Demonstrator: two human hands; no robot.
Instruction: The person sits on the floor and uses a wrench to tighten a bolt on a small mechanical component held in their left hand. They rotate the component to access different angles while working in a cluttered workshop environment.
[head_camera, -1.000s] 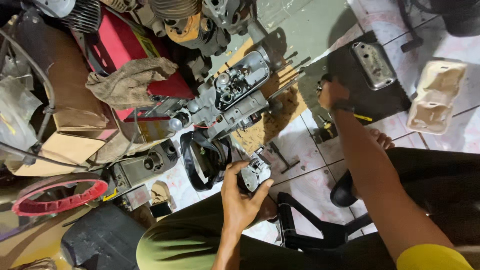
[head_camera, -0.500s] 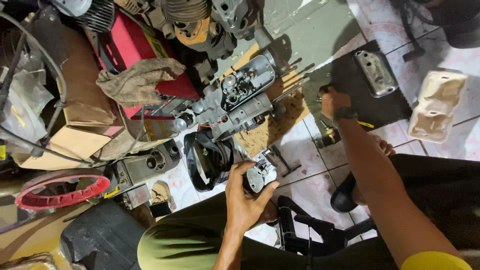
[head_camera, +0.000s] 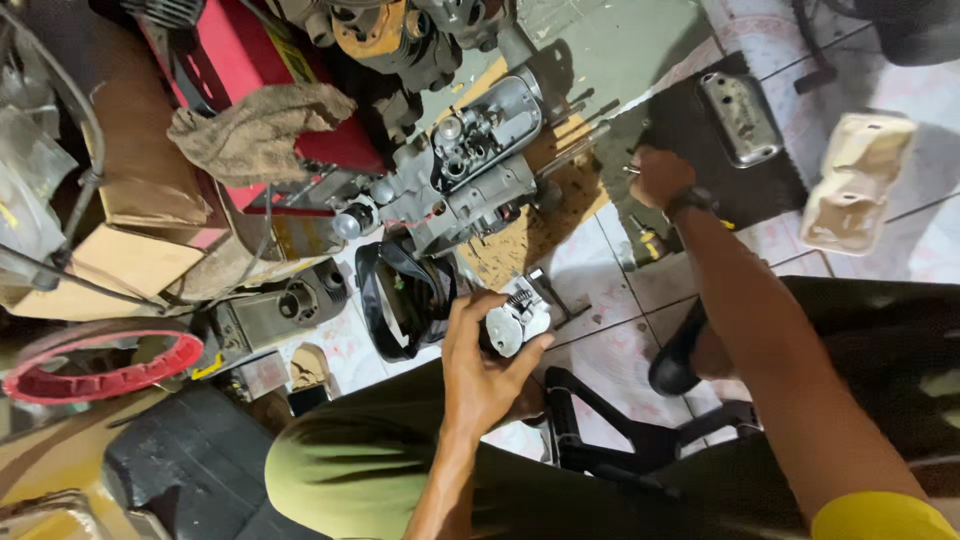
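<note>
Left hand (head_camera: 485, 375) low in the middle, fingers wrapped round a small silvery metal engine part (head_camera: 515, 322), grip pinching it just above the tiled floor (head_camera: 590, 275). Right hand (head_camera: 660, 178) stretched out to the black mat (head_camera: 700, 140), fingers curled into a fist around something too small to tell, beside the grey engine block (head_camera: 460, 170)

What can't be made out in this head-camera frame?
- Right hand: closed fist on the black mat; what it grips is too small to tell.
- Small metal part: partly hidden by the left hand, fingers wrapped around it.
- Red ring: cut off by the left edge.
</note>
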